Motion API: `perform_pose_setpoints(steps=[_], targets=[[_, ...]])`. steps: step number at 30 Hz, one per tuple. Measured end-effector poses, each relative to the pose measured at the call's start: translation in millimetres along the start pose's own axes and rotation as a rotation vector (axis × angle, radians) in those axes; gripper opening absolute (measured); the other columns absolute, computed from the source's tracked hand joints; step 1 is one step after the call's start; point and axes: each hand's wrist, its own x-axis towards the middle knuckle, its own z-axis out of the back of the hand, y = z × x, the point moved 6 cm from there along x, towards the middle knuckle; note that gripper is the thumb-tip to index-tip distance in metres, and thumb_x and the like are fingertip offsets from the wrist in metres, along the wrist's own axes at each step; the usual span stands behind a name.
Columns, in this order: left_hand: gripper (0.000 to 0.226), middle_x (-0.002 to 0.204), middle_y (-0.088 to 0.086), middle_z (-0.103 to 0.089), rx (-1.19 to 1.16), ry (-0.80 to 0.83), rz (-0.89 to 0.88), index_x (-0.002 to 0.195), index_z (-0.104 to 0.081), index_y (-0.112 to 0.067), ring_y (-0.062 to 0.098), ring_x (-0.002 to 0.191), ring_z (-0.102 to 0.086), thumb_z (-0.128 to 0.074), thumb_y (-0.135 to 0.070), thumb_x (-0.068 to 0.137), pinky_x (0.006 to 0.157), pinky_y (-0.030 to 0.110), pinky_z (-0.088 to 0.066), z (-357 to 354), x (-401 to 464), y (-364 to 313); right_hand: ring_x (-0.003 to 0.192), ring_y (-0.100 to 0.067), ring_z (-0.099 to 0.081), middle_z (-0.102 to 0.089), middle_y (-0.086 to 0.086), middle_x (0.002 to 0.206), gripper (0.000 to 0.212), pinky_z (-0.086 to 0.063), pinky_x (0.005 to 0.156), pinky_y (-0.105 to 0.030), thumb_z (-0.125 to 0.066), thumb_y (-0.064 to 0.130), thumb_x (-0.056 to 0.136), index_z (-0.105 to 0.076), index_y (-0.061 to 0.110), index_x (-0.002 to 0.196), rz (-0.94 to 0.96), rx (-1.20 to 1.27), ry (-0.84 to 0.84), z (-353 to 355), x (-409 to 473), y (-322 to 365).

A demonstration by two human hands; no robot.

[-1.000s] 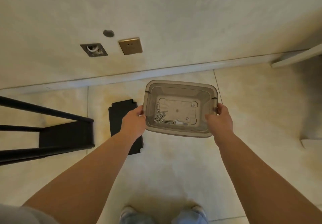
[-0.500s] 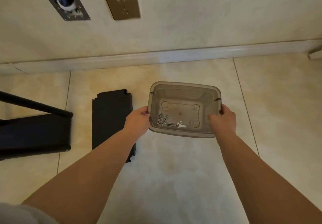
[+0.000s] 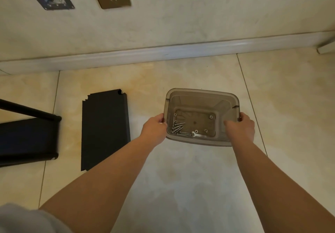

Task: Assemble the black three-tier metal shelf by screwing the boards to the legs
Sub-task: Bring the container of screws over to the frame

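Lowered toward the floor [image 3: 181, 187] since a second ago, bin [image 3: 201, 94] now sits larger in view, wall nearer. Left hand [image 3: 154, 129] clamped on its 9 o'clock rim, right hand [image 3: 240, 127] clamped at 3 o'clock, thumbs over the edge, both forearms stretched forward. Screws [image 3: 177, 128] and a small wrench [image 3: 196, 134] inside; black boards [image 3: 105, 129] flat at 9 o'clock, frame [image 3: 27, 138] beyond.

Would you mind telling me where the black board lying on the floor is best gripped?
By its long right edge, from the right: the board lies flat with that edge clear, while the frame crowds its left. Both hands hold the bin.
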Motion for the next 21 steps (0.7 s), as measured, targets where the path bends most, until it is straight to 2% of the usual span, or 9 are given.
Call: perform_pose_setpoints(steps=[3,7,9,11,12,14,18,21], targets=[[0.030,0.106,0.001,-0.067,-0.005,0.004,-0.012,0.107,-0.063,-0.027,0.024,0.100,-0.061,-0.041,-0.009,0.097,0.075,0.026,-0.048,-4.2,-0.5,0.3,0.102,-0.030,-0.053,-0.043,-0.010,0.135,0.058,-0.039,0.074,-0.033,-0.053,0.011,0.082,-0.041,0.012,0.138,-0.021,-0.008,-0.009,-1.4,3.9,-5.0],[0.033,0.108,0.003,-0.067,-0.036,0.012,0.006,0.109,-0.064,-0.023,0.027,0.103,-0.061,-0.040,-0.006,0.095,0.076,0.027,-0.046,-6.5,-0.3,1.7,0.125,-0.033,-0.042,-0.032,-0.010,0.146,0.067,-0.039,0.089,-0.035,-0.051,0.007,0.084,-0.026,0.013,0.147,-0.008,-0.127,0.006,-4.5,1.8,-4.0],[0.033,0.122,0.006,-0.062,-0.012,0.032,0.032,0.121,-0.059,-0.020,0.026,0.108,-0.058,-0.040,-0.008,0.097,0.075,0.023,-0.044,-7.1,-4.1,-1.0,0.135,-0.032,-0.030,-0.024,-0.010,0.151,0.070,-0.030,0.105,-0.037,-0.050,0.007,0.086,-0.019,0.012,0.149,0.024,-0.211,-0.002,-5.1,-3.8,1.4],[0.042,0.141,0.004,-0.047,0.064,0.026,0.064,0.141,-0.041,-0.018,0.025,0.120,-0.049,-0.040,-0.013,0.099,0.079,0.021,-0.038,-3.2,-9.4,-3.3,0.141,-0.028,-0.019,-0.020,-0.010,0.154,0.069,-0.017,0.115,-0.035,-0.051,0.011,0.088,-0.017,0.009,0.148,0.125,-0.295,-0.044,-7.8,-13.9,12.5],[0.048,0.148,0.004,-0.038,0.089,0.009,0.077,0.147,-0.031,-0.017,0.025,0.126,-0.044,-0.041,-0.016,0.100,0.082,0.021,-0.035,0.8,-11.8,-3.0,0.142,-0.027,-0.016,-0.019,-0.010,0.155,0.068,-0.014,0.117,-0.035,-0.051,0.012,0.088,-0.019,0.008,0.148,0.183,-0.330,-0.064,-10.9,-21.0,19.1],[0.052,0.152,0.003,-0.031,0.100,-0.012,0.095,0.149,-0.023,-0.018,0.025,0.132,-0.039,-0.041,-0.019,0.100,0.085,0.022,-0.033,9.8,-16.5,-1.0,0.143,-0.024,-0.013,-0.019,-0.007,0.155,0.065,-0.015,0.117,-0.036,-0.049,0.013,0.088,-0.022,0.009,0.147,0.273,-0.381,-0.062,-20.7,-38.0,31.8],[0.054,0.154,0.003,-0.028,0.130,-0.017,0.116,0.150,-0.021,-0.017,0.025,0.136,-0.033,-0.040,-0.022,0.100,0.098,0.027,-0.032,31.8,-37.3,6.3,0.145,-0.020,-0.005,-0.013,-0.003,0.157,0.062,-0.008,0.119,-0.034,-0.043,0.014,0.091,-0.019,0.013,0.149,0.390,-0.483,0.064,-48.8,-75.8,48.1],[0.054,0.154,0.002,-0.028,0.151,-0.037,0.108,0.150,-0.022,-0.016,0.023,0.135,-0.034,-0.040,-0.022,0.099,0.096,0.026,-0.031,54.1,-61.0,13.1,0.144,-0.020,-0.010,-0.016,-0.001,0.156,0.059,-0.013,0.118,-0.035,-0.044,0.017,0.093,-0.021,0.015,0.148,0.419,-0.497,0.136,-64.3,-106.0,59.0]])
